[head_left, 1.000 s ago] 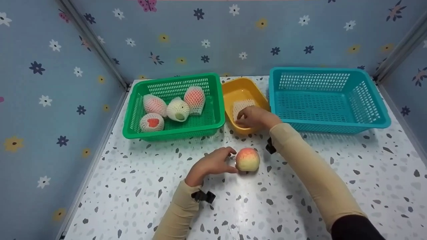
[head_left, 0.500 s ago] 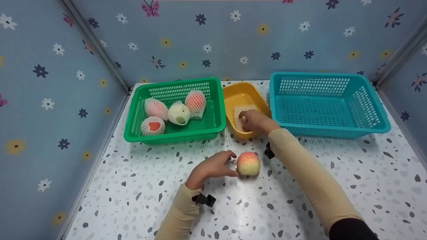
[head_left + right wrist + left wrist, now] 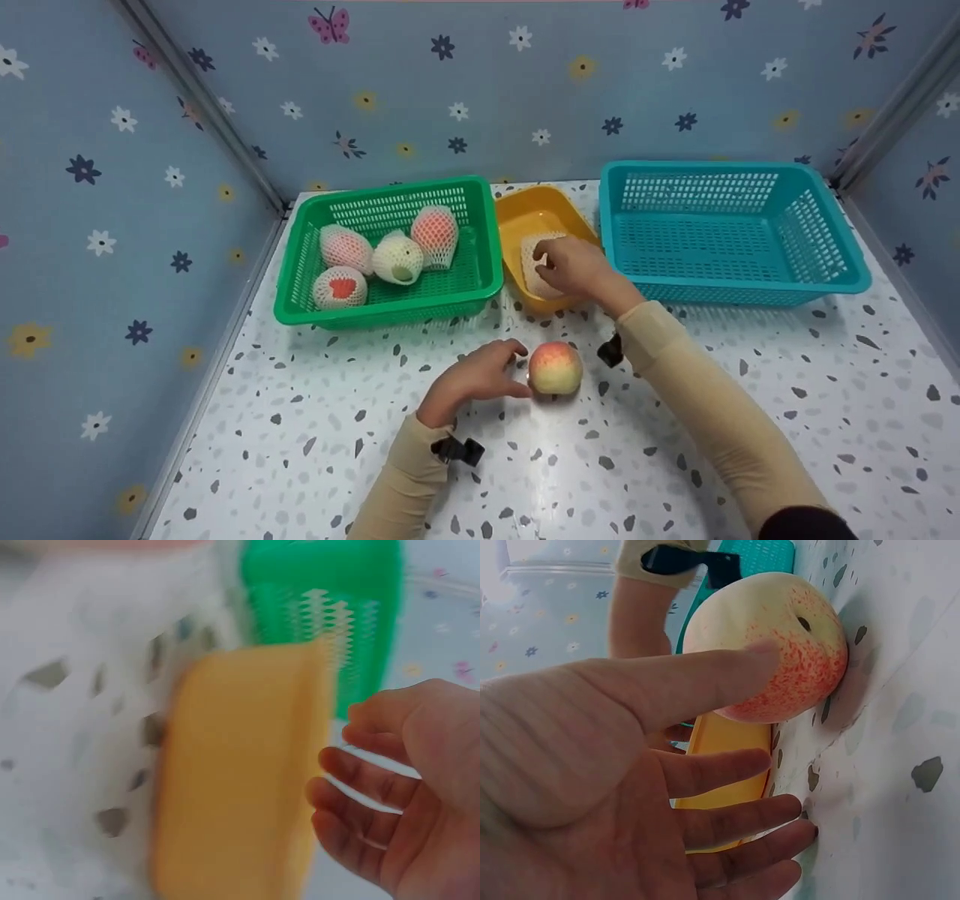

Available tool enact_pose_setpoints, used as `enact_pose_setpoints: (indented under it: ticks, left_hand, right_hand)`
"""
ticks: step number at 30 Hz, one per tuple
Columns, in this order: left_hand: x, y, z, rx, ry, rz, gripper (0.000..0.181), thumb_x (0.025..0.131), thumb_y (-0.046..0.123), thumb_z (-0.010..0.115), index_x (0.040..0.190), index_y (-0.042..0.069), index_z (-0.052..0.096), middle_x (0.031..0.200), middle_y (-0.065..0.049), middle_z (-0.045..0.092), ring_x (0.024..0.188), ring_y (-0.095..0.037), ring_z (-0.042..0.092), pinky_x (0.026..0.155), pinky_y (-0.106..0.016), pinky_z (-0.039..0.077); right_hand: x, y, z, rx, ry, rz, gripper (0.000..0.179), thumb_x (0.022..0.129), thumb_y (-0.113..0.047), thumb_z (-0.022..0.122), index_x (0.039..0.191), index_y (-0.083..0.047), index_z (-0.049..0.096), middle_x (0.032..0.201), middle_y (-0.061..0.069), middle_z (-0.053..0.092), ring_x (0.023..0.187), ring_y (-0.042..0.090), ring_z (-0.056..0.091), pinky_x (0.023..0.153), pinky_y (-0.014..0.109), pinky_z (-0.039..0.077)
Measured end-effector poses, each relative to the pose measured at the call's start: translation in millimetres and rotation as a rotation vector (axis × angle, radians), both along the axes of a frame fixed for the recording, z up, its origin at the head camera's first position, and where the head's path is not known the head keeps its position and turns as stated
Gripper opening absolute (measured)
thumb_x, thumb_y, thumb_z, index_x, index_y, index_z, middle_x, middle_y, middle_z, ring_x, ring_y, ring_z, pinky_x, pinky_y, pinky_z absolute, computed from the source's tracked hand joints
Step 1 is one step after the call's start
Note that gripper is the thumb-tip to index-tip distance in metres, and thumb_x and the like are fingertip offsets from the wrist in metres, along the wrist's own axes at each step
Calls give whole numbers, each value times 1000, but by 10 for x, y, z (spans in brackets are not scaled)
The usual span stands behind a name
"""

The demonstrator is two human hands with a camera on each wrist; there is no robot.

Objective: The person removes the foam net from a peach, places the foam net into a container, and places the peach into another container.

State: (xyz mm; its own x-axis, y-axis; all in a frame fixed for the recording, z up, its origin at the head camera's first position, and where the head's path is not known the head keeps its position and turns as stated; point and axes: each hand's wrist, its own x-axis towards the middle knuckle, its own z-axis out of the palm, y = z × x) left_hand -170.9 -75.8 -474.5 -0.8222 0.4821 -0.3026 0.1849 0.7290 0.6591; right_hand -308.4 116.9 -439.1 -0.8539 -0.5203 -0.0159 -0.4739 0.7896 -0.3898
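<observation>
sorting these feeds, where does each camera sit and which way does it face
Head: on the head, facing forward and down at the loose fruit, left hand and right hand; sleeves show.
Left wrist: on that wrist, facing the loose fruit; left hand in front, right sleeve beyond.
Right wrist: on that wrist, facing yellow basin, green basket; right hand shows.
Head and left wrist share the loose fruit.

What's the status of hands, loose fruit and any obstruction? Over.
Left hand beside fruit, not gripping. Right hand over foam net in yellow tray. Fruit unwrapped on speckled table. Nothing seen between left hand and fruit.
</observation>
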Motion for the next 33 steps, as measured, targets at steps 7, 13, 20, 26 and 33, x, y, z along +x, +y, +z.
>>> enact_pose_setpoints:
  ticks: [7,13,20,26,33]
  left_hand:
    - [-19,-3,29,0,7,44,62,79,28,81,129,4,54,118,-13,59,106,-25,55,90,-41,45]
    - [-45,-5,113,-15,22,32,65,79,29,81,131,3,53,117,-13,59,105,-25,55,89,-41,45]
    - [-26,-71,176,0,-16,73,62,79,28,81,128,1,55,118,-16,59,107,-28,55,90,-43,45]
    - [-3,-105,159,27,-23,132,62,80,28,81,129,2,55,126,-18,56,115,-32,53,93,-46,44]
    - [-5,-78,140,50,-30,149,61,80,28,81,129,2,55,125,-17,57,114,-32,55,92,-45,45]
  right_hand:
    - [380,134,412,-120,84,39,24,94,-23,62,108,-6,68,92,7,68,80,22,62,72,39,52]
    - [740,282,639,-245,83,78,20,94,-21,64,107,-6,69,91,3,68,76,17,61,66,33,52]
    - [1147,411,620,-206,139,128,18,91,-22,69,105,-12,69,95,-1,67,84,15,62,73,33,51]
    - [1357,411,280,-165,138,145,33,86,-25,76,115,-13,66,114,1,63,101,19,59,84,37,51]
    - [1431,313,-82,-136,100,139,50,74,-29,84,117,-14,65,117,3,57,101,20,57,83,40,51]
